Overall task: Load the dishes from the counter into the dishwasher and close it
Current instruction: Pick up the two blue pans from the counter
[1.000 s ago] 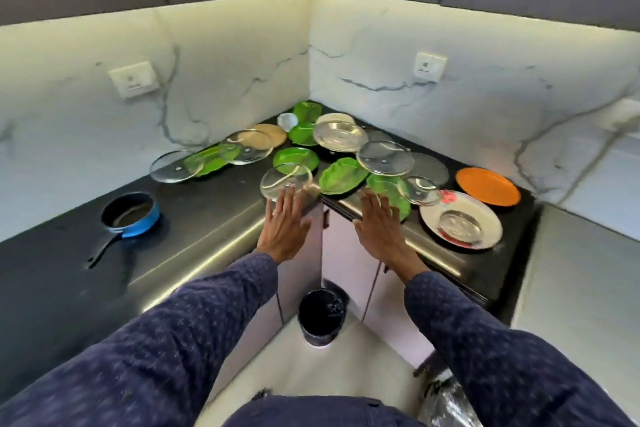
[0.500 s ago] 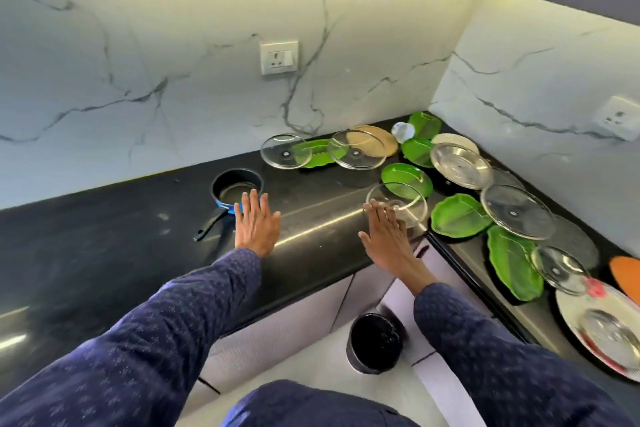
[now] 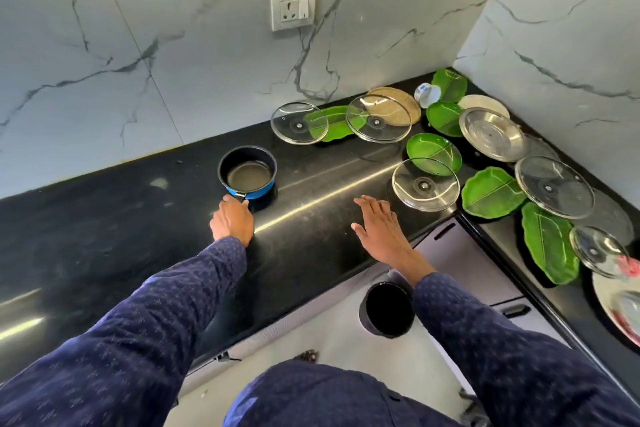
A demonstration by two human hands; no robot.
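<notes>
Left hand [image 3: 231, 221] moved forward since half second earlier, fingers now curled round handle of blue saucepan [image 3: 247, 173]. Saucepan stood upright on black counter [image 3: 114, 239], left of other dishes. Right hand [image 3: 381, 230] lay flat, fingers straight and spread, holding nothing, just beside glass lid [image 3: 425, 184]. Green plates [image 3: 433, 153], more lids, steel plate [image 3: 492, 134] crowded corner. Black bin [image 3: 387, 309] on floor below.

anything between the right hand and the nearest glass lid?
Nothing visible. The right hand lies open and flat over bare black counter, and the nearest glass lid sits just beyond its fingertips with only clear countertop between them.
</notes>
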